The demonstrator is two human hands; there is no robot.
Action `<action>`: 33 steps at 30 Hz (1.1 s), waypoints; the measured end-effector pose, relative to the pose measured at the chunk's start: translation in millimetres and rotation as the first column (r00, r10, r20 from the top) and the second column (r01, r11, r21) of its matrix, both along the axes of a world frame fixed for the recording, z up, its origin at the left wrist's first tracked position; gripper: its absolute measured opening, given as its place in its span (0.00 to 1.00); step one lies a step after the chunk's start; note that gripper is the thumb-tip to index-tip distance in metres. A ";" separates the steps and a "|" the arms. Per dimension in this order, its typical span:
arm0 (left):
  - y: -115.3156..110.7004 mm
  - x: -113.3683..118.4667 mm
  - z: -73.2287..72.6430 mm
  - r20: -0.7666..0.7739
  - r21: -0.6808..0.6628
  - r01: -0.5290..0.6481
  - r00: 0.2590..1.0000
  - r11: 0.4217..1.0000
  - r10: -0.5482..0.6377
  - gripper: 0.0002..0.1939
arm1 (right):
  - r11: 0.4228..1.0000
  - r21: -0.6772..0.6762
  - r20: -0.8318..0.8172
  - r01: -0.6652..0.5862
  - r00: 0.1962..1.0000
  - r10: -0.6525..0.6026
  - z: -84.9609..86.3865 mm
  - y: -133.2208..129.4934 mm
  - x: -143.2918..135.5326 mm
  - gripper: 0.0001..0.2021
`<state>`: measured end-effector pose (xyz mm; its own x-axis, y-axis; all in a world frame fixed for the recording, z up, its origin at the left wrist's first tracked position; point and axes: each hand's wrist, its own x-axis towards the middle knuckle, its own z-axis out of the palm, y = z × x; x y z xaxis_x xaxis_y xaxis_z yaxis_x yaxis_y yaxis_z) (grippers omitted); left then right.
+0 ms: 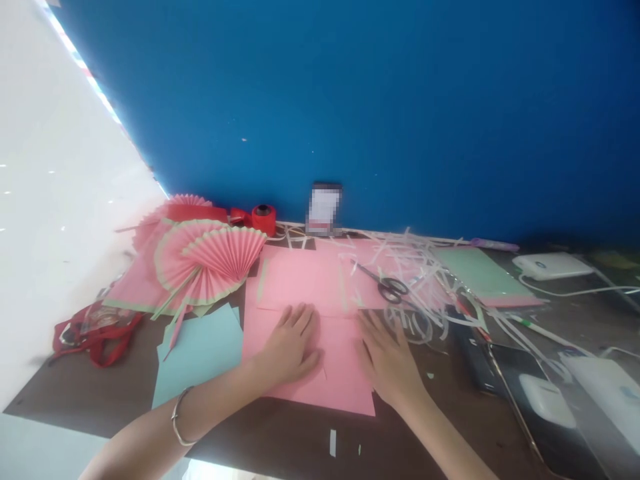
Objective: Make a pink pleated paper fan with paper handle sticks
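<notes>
A pink sheet of paper lies flat on the dark table in front of me. Across its upper part is another pink piece with pale green strips along its sides. My left hand rests flat on the pink paper, fingers stretched forward. On the paper's right edge lies my right hand, its fingers spread and nothing gripped in them. Beyond the right hand is a pair of dark-handled scissors, among white paper strips.
Folded pink fans and light blue sheets are at left, near a red strap. Red tape stands by the blue wall. To the right are tangled strips, a phone and a white case.
</notes>
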<state>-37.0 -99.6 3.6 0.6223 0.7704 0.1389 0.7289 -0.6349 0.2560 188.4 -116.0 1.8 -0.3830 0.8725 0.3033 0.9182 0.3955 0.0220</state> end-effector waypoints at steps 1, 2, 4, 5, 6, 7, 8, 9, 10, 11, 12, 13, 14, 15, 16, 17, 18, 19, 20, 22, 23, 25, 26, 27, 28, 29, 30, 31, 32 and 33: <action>-0.2 0.5 -1.4 0.000 0.001 -0.011 1.000 1.000 0.011 0.32 | 1.000 0.015 -0.003 0.018 1.000 -0.018 0.4 0.7 0.5 0.23; -0.4 1.0 -2.7 -0.001 0.003 -0.019 1.000 1.000 0.019 0.32 | 0.999 0.029 -0.011 0.024 1.000 -0.024 1.2 1.7 -1.4 0.24; -0.9 2.3 -4.6 -0.002 0.012 -0.029 1.000 1.000 0.029 0.32 | 0.999 0.031 -0.029 -0.012 0.999 0.013 3.2 4.4 -11.8 0.23; -1.0 2.8 -5.0 -0.001 0.017 -0.031 1.000 0.999 0.031 0.32 | 0.998 0.016 -0.037 -0.055 0.998 0.055 3.9 5.9 -19.2 0.23; -0.9 3.2 -5.1 0.001 0.019 -0.033 0.999 0.999 0.033 0.32 | 0.994 -0.018 -0.038 -0.107 0.994 0.106 4.3 7.5 -27.1 0.23; -0.8 3.4 -4.9 0.004 0.019 -0.035 0.999 0.999 0.035 0.32 | 0.988 -0.053 -0.040 -0.147 0.989 0.145 4.2 8.9 -34.3 0.23; -0.7 3.5 -4.5 0.008 0.017 -0.039 0.999 0.999 0.039 0.31 | 0.981 -0.087 -0.039 -0.172 0.985 0.169 3.8 10.1 -40.0 0.22; -0.6 3.5 -4.1 0.012 0.014 -0.046 0.999 0.999 0.046 0.31 | 0.977 -0.117 -0.037 -0.178 0.984 0.175 3.0 10.9 -43.6 0.22; -0.6 3.5 -3.7 0.016 0.009 -0.053 0.998 0.999 0.053 0.31 | 0.975 -0.139 -0.033 -0.174 0.985 0.171 2.0 11.3 -44.6 0.23; -0.9 3.6 -3.4 0.021 0.004 -0.059 0.998 0.998 0.059 0.31 | 0.975 -0.152 -0.029 -0.165 0.986 0.163 1.0 11.3 -43.0 0.23; -1.5 3.9 -3.1 0.026 -0.003 -0.063 0.998 0.998 0.064 0.32 | 0.976 -0.155 -0.024 -0.153 0.988 0.151 -0.1 10.8 -39.2 0.23; -2.3 4.5 -2.8 0.032 -0.011 -0.064 0.997 0.998 0.064 0.32 | 0.979 -0.149 -0.019 -0.140 0.990 0.139 -1.1 10.1 -33.9 0.23; -3.3 5.2 -2.3 0.037 -0.024 -0.062 0.997 0.998 0.062 0.32 | 0.982 -0.137 -0.015 -0.127 0.992 0.126 -2.1 9.3 -27.7 0.23; -4.1 6.1 -1.5 0.043 -0.038 -0.057 0.997 0.998 0.058 0.32 | 0.986 -0.124 -0.013 -0.112 0.994 0.111 -2.9 8.4 -21.7 0.23; -4.5 6.7 -0.1 0.051 -0.055 -0.053 0.997 0.997 0.056 0.33 | 0.988 -0.114 -0.011 -0.101 0.995 0.101 -3.6 7.6 -16.4 0.23; -4.0 6.7 2.1 0.066 -0.073 -0.055 0.996 0.996 0.060 0.33 | 0.990 -0.108 -0.011 -0.092 0.996 0.091 -4.2 7.0 -12.3 0.23; -2.4 5.4 5.3 0.092 -0.094 -0.055 0.994 0.994 0.063 0.31 | 0.991 -0.105 -0.014 -0.083 0.997 0.082 -4.5 6.7 -9.7 0.23; 0.7 2.4 9.4 0.131 -0.119 -0.049 0.989 0.992 0.064 0.28 | 0.992 -0.103 -0.019 -0.075 0.997 0.074 -4.5 6.7 -8.6 0.23; 5.4 -2.7 14.3 0.175 -0.142 -0.046 0.982 0.989 0.071 0.25 | 0.992 -0.103 -0.026 -0.068 0.997 0.066 -4.1 7.1 -8.6 0.23; 18.0 -19.2 25.7 0.279 -0.201 -0.003 0.958 0.980 0.061 0.16 | 0.994 -0.099 -0.039 -0.055 0.998 0.051 -2.3 8.9 -10.9 0.23; 24.9 -29.9 31.4 0.291 -0.203 -0.028 0.953 0.979 0.088 0.16 | 0.994 -0.093 -0.041 -0.050 0.998 0.046 -0.8 10.4 -12.6 0.22; 36.6 -52.4 40.1 0.302 -0.186 -0.143 0.933 0.972 0.195 0.16 | 0.997 -0.071 -0.033 -0.041 0.999 0.039 3.1 14.4 -16.3 0.20; 40.3 -62.2 42.5 0.293 -0.168 -0.173 0.931 0.971 0.216 0.15 | 0.998 -0.055 -0.023 -0.043 0.999 0.042 5.4 16.9 -18.4 0.19; 42.2 -70.3 43.3 0.257 -0.159 -0.159 0.946 0.974 0.197 0.15 | 0.998 -0.038 -0.008 -0.055 0.998 0.055 7.9 19.7 -20.7 0.17; 42.7 -76.1 42.5 0.216 -0.152 -0.141 0.961 0.978 0.172 0.14 | 0.997 -0.023 0.011 -0.079 0.997 0.080 10.5 22.7 -23.4 0.15; 41.9 -79.8 40.4 0.182 -0.136 -0.124 0.972 0.983 0.147 0.13 | 0.993 -0.012 0.037 -0.120 0.992 0.121 13.1 25.9 -26.4 0.14; 40.5 -81.5 37.2 0.146 -0.120 -0.114 0.981 0.986 0.131 0.12 | 0.984 -0.006 0.071 -0.178 0.982 0.178 15.7 29.2 -29.5 0.12; 39.0 -81.9 33.4 0.114 -0.103 -0.111 0.986 0.989 0.122 0.11 | 0.971 -0.004 0.110 -0.240 0.965 0.239 18.2 32.5 -32.8 0.12; 37.7 -81.5 29.5 0.082 -0.084 -0.109 0.990 0.990 0.116 0.12 | 0.955 -0.005 0.152 -0.297 0.943 0.295 20.4 35.7 -36.0 0.12; 36.8 -80.8 26.0 0.046 -0.065 -0.107 0.993 0.992 0.110 0.13 | 0.938 -0.005 0.195 -0.345 0.920 0.340 22.1 38.6 -38.9 0.13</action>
<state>-117.9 -62.7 29.6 0.5285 0.8408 0.1174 0.7779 -0.5350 0.3297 149.5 -77.4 24.0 -0.7099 0.6697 0.2179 0.7041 0.6818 0.1985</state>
